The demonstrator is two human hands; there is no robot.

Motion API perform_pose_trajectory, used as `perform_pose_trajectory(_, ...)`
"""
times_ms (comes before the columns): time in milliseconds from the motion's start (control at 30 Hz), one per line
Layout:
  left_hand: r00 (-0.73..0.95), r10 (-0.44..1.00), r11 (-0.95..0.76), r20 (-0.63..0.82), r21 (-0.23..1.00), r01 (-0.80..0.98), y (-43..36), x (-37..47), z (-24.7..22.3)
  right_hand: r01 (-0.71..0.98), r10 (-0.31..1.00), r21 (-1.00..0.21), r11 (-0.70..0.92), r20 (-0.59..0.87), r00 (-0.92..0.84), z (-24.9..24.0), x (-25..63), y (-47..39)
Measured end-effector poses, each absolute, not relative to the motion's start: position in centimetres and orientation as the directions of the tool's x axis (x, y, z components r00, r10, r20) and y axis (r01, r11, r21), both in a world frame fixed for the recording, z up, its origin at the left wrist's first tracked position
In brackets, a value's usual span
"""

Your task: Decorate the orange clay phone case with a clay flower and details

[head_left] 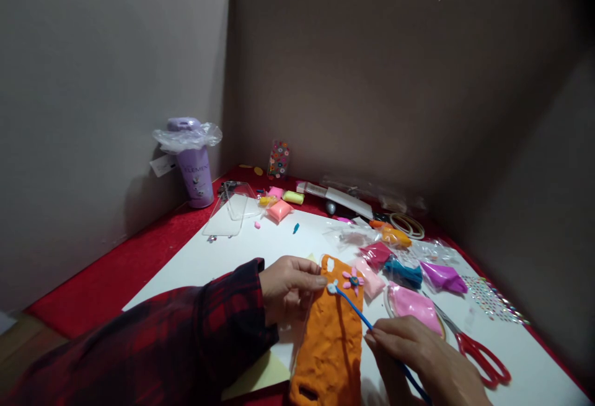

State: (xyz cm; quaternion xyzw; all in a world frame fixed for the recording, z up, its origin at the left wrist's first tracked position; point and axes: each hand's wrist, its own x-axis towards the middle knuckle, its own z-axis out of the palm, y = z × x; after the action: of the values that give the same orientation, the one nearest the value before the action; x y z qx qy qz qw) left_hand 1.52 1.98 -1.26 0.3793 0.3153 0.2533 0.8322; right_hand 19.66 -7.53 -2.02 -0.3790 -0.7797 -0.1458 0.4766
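Note:
An orange clay-covered phone case (331,338) is tilted up in front of me, its camera cutout at the top. My left hand (290,285) grips its left edge, thumb on the front near a small pale blue clay piece (332,288). Between the fingers of my right hand (418,353) is a thin blue modelling tool (356,310), its tip touching that pale piece. Beside it on the case sits a pink clay flower (353,280) with a dark blue centre.
Clay packets, among them a teal one (403,273) and a purple one (444,277), lie to the right near red-handled scissors (483,356) and a rhinestone sheet (495,299). Clear cases (227,220) and a purple tumbler (195,173) are at the back left. A decorated case (279,159) leans on the wall.

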Motion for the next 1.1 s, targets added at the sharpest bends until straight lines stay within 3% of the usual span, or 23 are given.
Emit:
perform_pose_trajectory(567, 0.666, 0.660, 0.578, -0.347, 0.801, -0.156, 2.02, 1.48, -1.30, 0.672, 0.457, -0.157, 0.724, 0.838, -0.297, -1.91, 19.55, -7.34)
perform_pose_trajectory(1100, 0.668, 0.662, 0.578, -0.341, 0.799, -0.165, 1.96, 1.47, -1.20, 0.743, 0.457, -0.139, 0.654, 0.856, -0.242, -2.56, 19.79, -7.64)
